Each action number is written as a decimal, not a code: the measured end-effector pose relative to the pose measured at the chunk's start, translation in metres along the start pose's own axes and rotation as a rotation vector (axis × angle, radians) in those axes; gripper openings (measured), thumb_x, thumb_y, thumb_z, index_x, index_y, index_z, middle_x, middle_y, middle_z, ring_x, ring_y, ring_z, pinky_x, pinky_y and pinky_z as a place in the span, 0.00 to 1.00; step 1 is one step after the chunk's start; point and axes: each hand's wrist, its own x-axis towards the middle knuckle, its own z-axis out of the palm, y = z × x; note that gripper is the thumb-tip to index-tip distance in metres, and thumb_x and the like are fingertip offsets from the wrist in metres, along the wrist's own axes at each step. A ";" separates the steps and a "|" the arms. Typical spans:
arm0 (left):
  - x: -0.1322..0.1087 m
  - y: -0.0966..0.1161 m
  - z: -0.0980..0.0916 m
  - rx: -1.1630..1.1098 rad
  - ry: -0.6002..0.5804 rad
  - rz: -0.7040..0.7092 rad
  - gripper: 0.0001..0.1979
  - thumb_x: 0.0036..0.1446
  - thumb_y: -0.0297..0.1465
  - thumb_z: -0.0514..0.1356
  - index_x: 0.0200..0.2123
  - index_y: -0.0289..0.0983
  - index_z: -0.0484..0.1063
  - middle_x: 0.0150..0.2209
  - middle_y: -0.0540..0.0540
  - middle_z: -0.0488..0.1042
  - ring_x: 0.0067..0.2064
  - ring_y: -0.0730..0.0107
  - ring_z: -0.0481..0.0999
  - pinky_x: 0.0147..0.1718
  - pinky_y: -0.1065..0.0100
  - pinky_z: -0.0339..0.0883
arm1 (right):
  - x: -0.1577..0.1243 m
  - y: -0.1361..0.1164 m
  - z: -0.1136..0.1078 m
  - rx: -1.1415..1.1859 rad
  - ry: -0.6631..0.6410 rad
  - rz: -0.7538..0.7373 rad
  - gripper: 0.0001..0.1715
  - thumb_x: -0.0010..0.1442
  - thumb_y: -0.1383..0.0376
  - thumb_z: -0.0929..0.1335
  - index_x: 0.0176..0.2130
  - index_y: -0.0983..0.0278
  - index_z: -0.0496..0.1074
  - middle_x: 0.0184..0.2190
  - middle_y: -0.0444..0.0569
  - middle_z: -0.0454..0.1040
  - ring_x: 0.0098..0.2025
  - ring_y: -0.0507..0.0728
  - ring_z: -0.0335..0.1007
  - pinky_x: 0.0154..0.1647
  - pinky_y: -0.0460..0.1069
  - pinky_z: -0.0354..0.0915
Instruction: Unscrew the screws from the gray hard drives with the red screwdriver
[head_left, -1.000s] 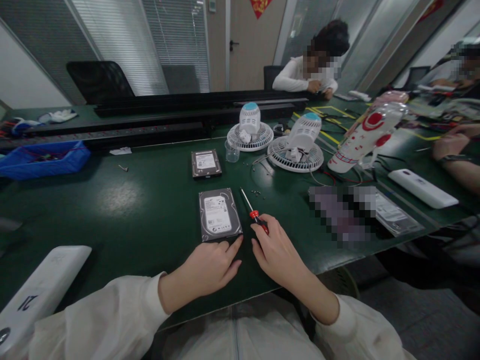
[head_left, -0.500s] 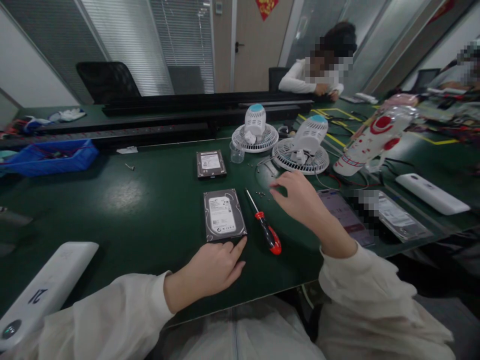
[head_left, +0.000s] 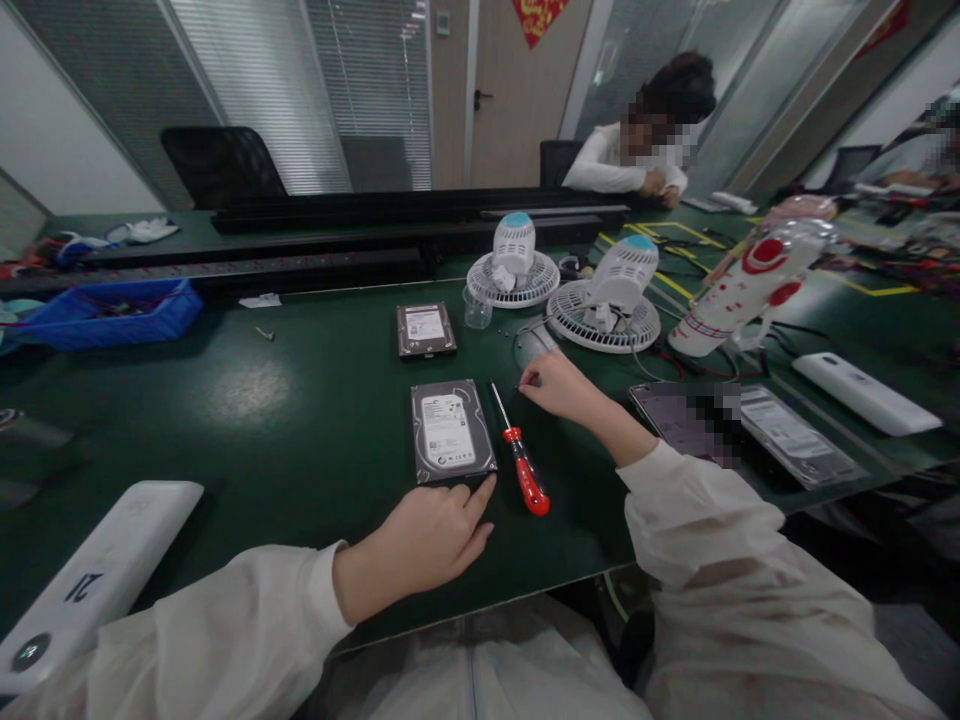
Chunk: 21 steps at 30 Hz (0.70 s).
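Observation:
A hard drive [head_left: 452,430] lies label up in front of me. My left hand [head_left: 427,535] rests at its near edge, with the index finger stretched to the near right corner and the thumb apart. Right of the drive lies a screwdriver [head_left: 523,465] with a red and black handle, its shaft pointing away. Just beyond its shaft, my right hand [head_left: 553,385] pinches at the tabletop, a small dark screw [head_left: 518,388] showing at the fingertips. A second hard drive [head_left: 426,330] lies farther back, beside a small clear cup [head_left: 478,308].
Two white fans [head_left: 513,275] lie grille down at the back, cables around them. To the right are a phone [head_left: 679,420], a clear-cased device [head_left: 799,435] and a patterned bottle [head_left: 739,280]. A blue bin [head_left: 112,315] stands left. A person [head_left: 630,160] sits across the table.
My right hand has come down and left to the small screws. The screwdriver has rolled, its handle shifting left and showing more red. My left hand stays at the drive.

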 end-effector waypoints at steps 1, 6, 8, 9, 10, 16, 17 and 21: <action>0.000 0.000 0.001 -0.001 0.003 0.002 0.28 0.72 0.36 0.48 0.68 0.26 0.59 0.41 0.38 0.79 0.37 0.58 0.80 0.31 0.62 0.74 | 0.001 0.000 0.000 0.000 0.000 0.002 0.22 0.66 0.56 0.68 0.55 0.65 0.70 0.54 0.53 0.73 0.53 0.58 0.73 0.54 0.59 0.72; -0.001 0.000 0.004 0.006 0.023 0.004 0.28 0.72 0.36 0.47 0.68 0.26 0.59 0.41 0.37 0.79 0.37 0.58 0.80 0.31 0.61 0.74 | 0.003 -0.003 0.000 0.015 -0.009 0.002 0.22 0.66 0.56 0.68 0.55 0.65 0.70 0.54 0.53 0.73 0.52 0.58 0.73 0.53 0.59 0.73; -0.002 0.000 0.004 0.008 0.029 0.004 0.28 0.72 0.36 0.47 0.68 0.26 0.59 0.41 0.37 0.79 0.37 0.59 0.80 0.31 0.62 0.74 | 0.003 -0.003 0.001 0.030 -0.013 -0.003 0.22 0.66 0.56 0.68 0.55 0.65 0.70 0.54 0.53 0.73 0.52 0.58 0.73 0.53 0.59 0.73; -0.001 -0.001 0.004 0.007 0.030 0.003 0.28 0.72 0.36 0.47 0.67 0.26 0.59 0.41 0.37 0.79 0.37 0.59 0.80 0.31 0.62 0.73 | 0.003 -0.003 0.002 0.039 -0.014 -0.006 0.22 0.66 0.56 0.68 0.55 0.65 0.70 0.53 0.53 0.73 0.52 0.58 0.73 0.53 0.59 0.73; -0.001 -0.001 0.004 0.006 0.032 0.003 0.28 0.72 0.36 0.47 0.67 0.26 0.59 0.41 0.37 0.79 0.37 0.59 0.80 0.31 0.63 0.73 | 0.003 -0.003 0.002 0.048 -0.013 -0.007 0.22 0.66 0.56 0.68 0.55 0.65 0.70 0.53 0.53 0.73 0.52 0.58 0.73 0.53 0.59 0.73; 0.000 -0.001 0.005 0.013 0.050 0.009 0.27 0.72 0.37 0.48 0.67 0.26 0.60 0.40 0.38 0.79 0.37 0.59 0.80 0.31 0.63 0.72 | 0.002 0.001 -0.001 0.137 0.048 0.031 0.21 0.66 0.56 0.68 0.54 0.65 0.71 0.53 0.53 0.73 0.52 0.57 0.73 0.53 0.58 0.73; -0.001 -0.001 0.005 0.017 0.054 0.008 0.27 0.72 0.37 0.48 0.67 0.26 0.61 0.40 0.38 0.79 0.37 0.59 0.80 0.31 0.63 0.72 | 0.001 0.002 -0.003 0.165 0.062 0.040 0.20 0.66 0.56 0.68 0.52 0.65 0.71 0.52 0.52 0.74 0.51 0.57 0.73 0.52 0.57 0.73; -0.002 0.000 0.005 0.037 0.067 0.008 0.27 0.72 0.37 0.49 0.67 0.27 0.61 0.39 0.39 0.79 0.36 0.60 0.80 0.31 0.64 0.72 | 0.000 0.004 -0.008 0.329 0.116 0.054 0.13 0.64 0.59 0.70 0.41 0.68 0.74 0.37 0.47 0.77 0.38 0.52 0.74 0.41 0.50 0.73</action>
